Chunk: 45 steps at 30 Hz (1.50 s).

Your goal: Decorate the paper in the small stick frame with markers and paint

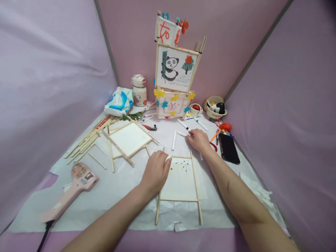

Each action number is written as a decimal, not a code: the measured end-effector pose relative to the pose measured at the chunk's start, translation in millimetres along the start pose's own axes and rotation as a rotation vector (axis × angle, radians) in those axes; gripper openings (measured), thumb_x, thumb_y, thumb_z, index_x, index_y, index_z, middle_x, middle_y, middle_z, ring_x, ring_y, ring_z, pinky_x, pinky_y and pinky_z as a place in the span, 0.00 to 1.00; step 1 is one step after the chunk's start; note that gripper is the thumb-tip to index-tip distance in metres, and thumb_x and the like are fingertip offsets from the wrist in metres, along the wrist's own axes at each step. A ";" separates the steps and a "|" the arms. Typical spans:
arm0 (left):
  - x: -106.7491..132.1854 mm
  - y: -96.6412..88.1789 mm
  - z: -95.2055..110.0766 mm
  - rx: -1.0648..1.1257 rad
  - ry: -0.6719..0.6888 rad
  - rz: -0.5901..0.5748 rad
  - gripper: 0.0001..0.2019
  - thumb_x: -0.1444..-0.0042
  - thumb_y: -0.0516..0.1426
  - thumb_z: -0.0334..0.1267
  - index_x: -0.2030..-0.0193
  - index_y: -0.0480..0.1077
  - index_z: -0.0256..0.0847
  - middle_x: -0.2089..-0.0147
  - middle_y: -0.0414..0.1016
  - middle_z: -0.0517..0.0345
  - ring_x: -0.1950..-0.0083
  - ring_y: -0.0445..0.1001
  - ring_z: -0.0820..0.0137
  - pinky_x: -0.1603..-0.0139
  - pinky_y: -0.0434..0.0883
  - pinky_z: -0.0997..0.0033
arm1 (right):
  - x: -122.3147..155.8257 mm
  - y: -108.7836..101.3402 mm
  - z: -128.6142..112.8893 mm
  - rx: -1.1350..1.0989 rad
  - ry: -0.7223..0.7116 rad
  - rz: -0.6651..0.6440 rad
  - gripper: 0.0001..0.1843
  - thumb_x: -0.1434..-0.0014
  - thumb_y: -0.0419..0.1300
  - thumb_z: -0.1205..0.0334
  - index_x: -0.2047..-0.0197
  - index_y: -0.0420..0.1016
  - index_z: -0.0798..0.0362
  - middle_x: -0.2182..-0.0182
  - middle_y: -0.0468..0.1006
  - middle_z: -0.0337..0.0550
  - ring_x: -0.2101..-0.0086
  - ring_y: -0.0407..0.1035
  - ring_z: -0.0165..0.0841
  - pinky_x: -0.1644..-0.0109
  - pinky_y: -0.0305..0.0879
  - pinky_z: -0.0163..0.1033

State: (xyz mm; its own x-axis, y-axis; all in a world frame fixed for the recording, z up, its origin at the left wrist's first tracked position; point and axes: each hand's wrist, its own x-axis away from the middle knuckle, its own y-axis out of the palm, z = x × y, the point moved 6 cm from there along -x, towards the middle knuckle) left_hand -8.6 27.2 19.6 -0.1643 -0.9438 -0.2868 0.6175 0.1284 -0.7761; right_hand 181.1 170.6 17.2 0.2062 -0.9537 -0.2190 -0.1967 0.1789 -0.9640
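Note:
My left hand (155,170) is closed over the left side of a wooden stick frame (194,175). A small white tip shows by its thumb, and the rest of that thing is hidden. White paper (178,185) backs the frame, with small coloured dots and thin dark stems drawn near its top. Farther right, my right hand (198,140) has its fingers closed at the end of a white marker (181,134) lying on the table. Another white marker (183,124) with a dark band touches or nearly touches those fingers. One more marker (173,140) lies just left.
A tall stick lantern (172,89) with a panda drawing stands at the back. On the left are a second frame (131,138), loose sticks (86,143) and a pink glue gun (76,189). A phone (229,148) and bowl (215,111) sit at right.

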 end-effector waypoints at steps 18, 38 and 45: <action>11.2 3.6 -18.7 0.218 0.029 0.027 0.15 0.30 0.43 0.41 0.53 0.69 0.40 0.57 0.76 0.49 0.53 0.72 0.57 0.50 0.67 0.56 | 8.7 4.3 -23.6 0.111 0.129 -0.089 0.14 0.35 0.53 0.55 0.58 0.76 0.53 0.60 0.82 0.50 0.59 0.76 0.40 0.59 0.63 0.38; 14.0 -0.5 -28.9 0.254 -0.248 0.043 0.12 0.33 0.45 0.47 0.53 0.61 0.43 0.66 0.72 0.57 0.68 0.72 0.61 0.68 0.66 0.65 | 15.3 1.8 -20.7 0.086 0.156 -0.102 0.19 0.33 0.50 0.50 0.54 0.75 0.54 0.58 0.82 0.52 0.57 0.76 0.42 0.56 0.66 0.40; 12.6 -9.0 -24.9 0.246 -0.279 0.089 0.12 0.34 0.45 0.48 0.58 0.61 0.44 0.71 0.68 0.61 0.72 0.70 0.62 0.69 0.63 0.66 | 16.6 2.1 -16.7 0.074 0.141 -0.051 0.19 0.33 0.50 0.49 0.52 0.74 0.53 0.57 0.82 0.51 0.57 0.76 0.42 0.56 0.66 0.40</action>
State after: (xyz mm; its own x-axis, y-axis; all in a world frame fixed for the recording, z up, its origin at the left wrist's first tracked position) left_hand -35.3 21.8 9.0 0.0927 -0.9833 -0.1567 0.7917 0.1682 -0.5873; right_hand 168.1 151.2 14.1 0.0770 -0.9855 -0.1512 -0.1174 0.1416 -0.9829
